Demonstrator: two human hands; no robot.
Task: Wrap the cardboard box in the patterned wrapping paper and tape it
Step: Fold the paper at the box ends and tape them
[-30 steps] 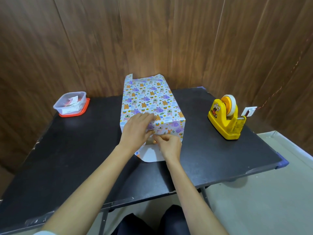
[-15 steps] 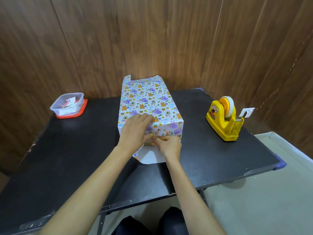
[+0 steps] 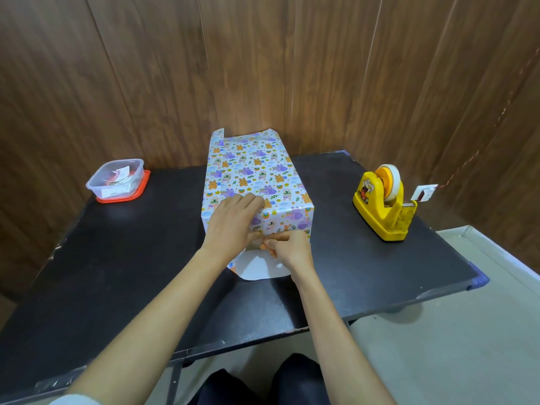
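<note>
Head: paper (image 3: 257,171) seemingly pinched between right fingers (image 3: 274,244).

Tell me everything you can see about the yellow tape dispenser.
The tape dispenser is yellow and looks like plastic, with a cartoon sticker on its side. A pale roll of tape on an orange hub sits upright in its top. It stands on the black table, to the right of the wrapped box. Nothing but the table touches it.

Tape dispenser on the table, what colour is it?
The tape dispenser is bright yellow, seen best in the head view.
</note>
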